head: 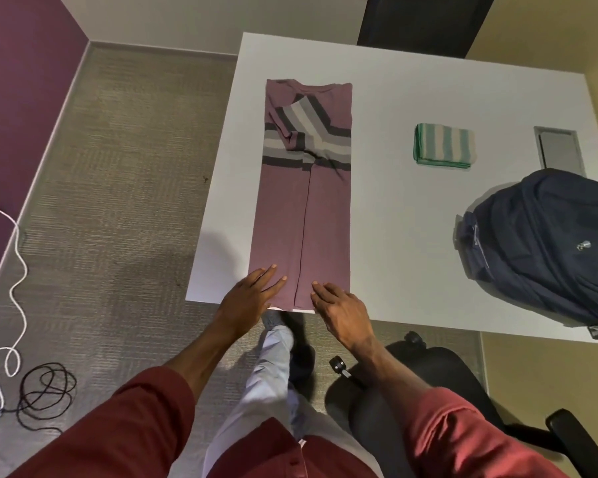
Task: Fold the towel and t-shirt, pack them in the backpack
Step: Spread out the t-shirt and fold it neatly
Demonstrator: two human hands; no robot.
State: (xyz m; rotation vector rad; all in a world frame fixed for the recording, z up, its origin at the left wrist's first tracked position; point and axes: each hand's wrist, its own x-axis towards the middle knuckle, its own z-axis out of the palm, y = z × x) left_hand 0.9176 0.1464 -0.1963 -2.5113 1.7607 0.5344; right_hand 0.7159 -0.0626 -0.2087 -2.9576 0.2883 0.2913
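A mauve t-shirt point(304, 208) with grey and white stripes lies lengthwise on the white table point(411, 236), both sides folded in to form a long narrow strip. My left hand point(252, 294) rests flat with straight fingers on its near left corner. At the near right corner my right hand point(339, 305) touches the hem with relaxed fingers. A folded green-and-white striped towel point(444, 145) sits to the right of the shirt. Further right, a dark navy backpack point(546, 246) lies at the table's right side.
A black office chair point(439, 381) stands below the table's near edge on my right. White and black cables point(32, 381) and a power strip lie on the carpet at left. A grey cable hatch point(560, 150) is set into the table beyond the backpack.
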